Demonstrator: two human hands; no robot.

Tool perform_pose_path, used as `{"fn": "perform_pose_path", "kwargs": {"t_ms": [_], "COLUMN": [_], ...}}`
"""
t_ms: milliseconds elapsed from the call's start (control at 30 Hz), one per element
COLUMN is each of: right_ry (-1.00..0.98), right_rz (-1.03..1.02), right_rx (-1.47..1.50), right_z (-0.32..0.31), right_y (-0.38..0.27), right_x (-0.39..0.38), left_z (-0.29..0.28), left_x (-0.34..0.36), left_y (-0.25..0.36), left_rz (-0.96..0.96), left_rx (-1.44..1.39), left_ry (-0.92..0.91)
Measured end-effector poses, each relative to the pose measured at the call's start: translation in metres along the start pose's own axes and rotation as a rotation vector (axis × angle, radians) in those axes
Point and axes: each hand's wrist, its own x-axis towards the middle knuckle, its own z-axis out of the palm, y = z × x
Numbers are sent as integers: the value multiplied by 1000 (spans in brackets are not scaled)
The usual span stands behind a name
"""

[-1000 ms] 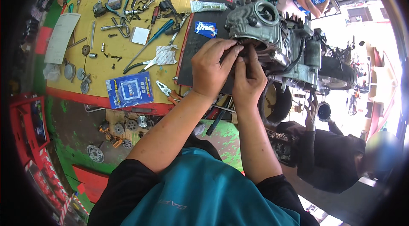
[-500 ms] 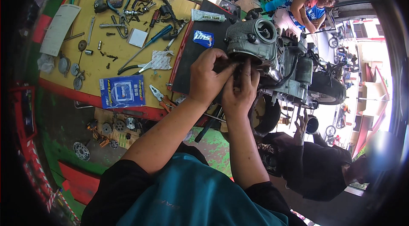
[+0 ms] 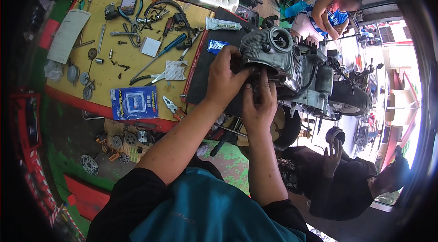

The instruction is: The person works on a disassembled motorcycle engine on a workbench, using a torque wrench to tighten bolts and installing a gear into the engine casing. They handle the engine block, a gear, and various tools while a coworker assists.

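Note:
A grey finned metal engine (image 3: 260, 43) stands at the right end of the bench, a dark opening on its near side. My left hand (image 3: 225, 75) is closed at the left of this opening, thumb and curled fingers against its lower rim. From below, my right hand (image 3: 260, 105) reaches up to the same opening with bent fingers, the longest pointing into it. Both hands' fingertips meet there in shadow, so what they grip cannot be made out. Left of the engine lie a white tube (image 3: 222, 24) and a blue packet (image 3: 217, 46) on a black mat.
On the yellow bench top (image 3: 102, 84) lie a blue screwdriver (image 3: 159, 57), pliers (image 3: 172, 107), a blue package (image 3: 134, 102), a phone (image 3: 130, 0) and loose parts. A seated person (image 3: 326, 14) is beyond the engine; another person (image 3: 337, 182) at lower right holds a dark ring-shaped part (image 3: 335, 136).
My hands stay at the engine's opening, with only slight finger shifts. The person at lower right has raised the ring-shaped part and turned their head. The whole view has shifted slightly.

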Motion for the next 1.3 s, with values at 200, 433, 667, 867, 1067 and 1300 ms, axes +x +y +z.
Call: {"fn": "perform_pose_path", "kwargs": {"t_ms": [200,433,667,867,1067,1300], "right_ry": [40,-27,-50,-88,-87,-47], "right_rz": [-104,-86,-83,-102,-174,-266], "right_rx": [-21,-50,-15,47,-10,-127], "right_z": [-5,-16,-21,-27,-32,-28], "right_y": [1,-11,-19,-21,-24,-18], "right_x": [6,7,11,14,14,11], "left_z": [0,2,11,8,9,24], "left_x": [2,4,-3,-2,-2,-7], "left_y": [3,-3,-9,3,4,1], "left_rz": [-38,55,-15,63,67,148], "left_rx": [-103,-24,-177,-47,-44,-59], "left_ry": [-13,-55,-66,-49,-40,79]}}
